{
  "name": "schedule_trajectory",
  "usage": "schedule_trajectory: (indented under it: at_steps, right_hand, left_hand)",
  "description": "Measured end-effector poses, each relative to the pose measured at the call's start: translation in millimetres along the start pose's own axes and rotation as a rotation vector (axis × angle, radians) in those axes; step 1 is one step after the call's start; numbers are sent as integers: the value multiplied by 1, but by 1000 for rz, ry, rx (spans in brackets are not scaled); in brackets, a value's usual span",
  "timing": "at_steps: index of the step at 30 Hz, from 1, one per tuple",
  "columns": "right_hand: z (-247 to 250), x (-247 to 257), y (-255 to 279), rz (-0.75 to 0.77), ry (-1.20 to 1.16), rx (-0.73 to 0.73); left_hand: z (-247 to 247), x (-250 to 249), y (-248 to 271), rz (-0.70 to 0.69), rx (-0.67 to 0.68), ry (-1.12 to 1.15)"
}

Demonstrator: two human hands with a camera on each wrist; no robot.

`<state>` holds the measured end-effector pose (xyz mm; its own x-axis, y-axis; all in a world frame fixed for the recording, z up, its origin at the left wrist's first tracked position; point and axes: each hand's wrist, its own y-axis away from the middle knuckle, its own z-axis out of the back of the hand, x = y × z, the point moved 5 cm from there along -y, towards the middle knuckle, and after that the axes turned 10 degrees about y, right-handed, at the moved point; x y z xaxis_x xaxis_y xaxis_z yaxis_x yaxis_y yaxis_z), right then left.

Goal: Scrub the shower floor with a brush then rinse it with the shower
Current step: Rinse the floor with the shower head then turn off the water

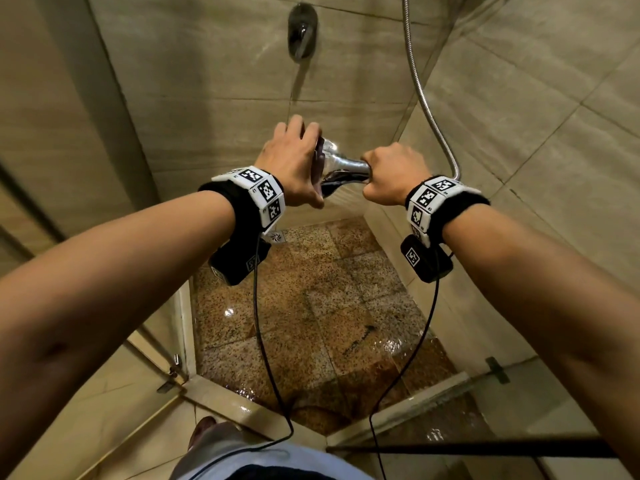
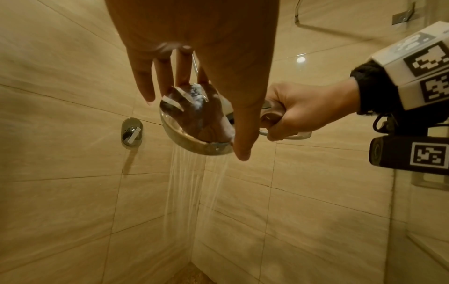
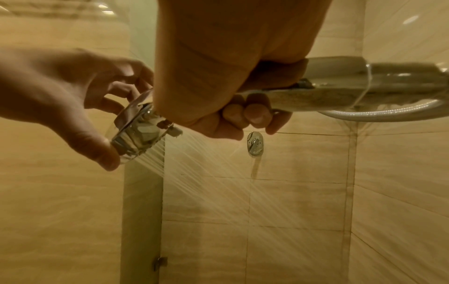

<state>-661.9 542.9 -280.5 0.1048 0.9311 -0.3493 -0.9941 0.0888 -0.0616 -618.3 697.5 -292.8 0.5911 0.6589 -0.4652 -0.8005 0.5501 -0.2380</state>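
Note:
My right hand (image 1: 388,178) grips the handle of a chrome hand shower (image 1: 341,166) held at chest height over the shower floor (image 1: 329,306). My left hand (image 1: 308,164) holds the round head, with the fingers over its top and the thumb under its rim (image 2: 194,146). Water streams (image 2: 189,182) fall from the head's face, down and slightly away from me. The speckled brown stone floor is wet and glistening, with pooled water near the threshold. No brush is in view.
A metal hose (image 1: 419,81) runs from the handle up the right wall. The mixer valve (image 1: 303,32) sits on the back wall. A small drain (image 1: 276,236) lies in the far left floor corner. A dark door rail (image 1: 467,448) crosses low right.

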Motion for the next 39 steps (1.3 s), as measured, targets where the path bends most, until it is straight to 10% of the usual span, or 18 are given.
schedule_trajectory:
  at_steps: [39]
  right_hand:
    - [5,58,-20,105,-198,-44]
  left_hand:
    - [44,39,27,76,-31,-154]
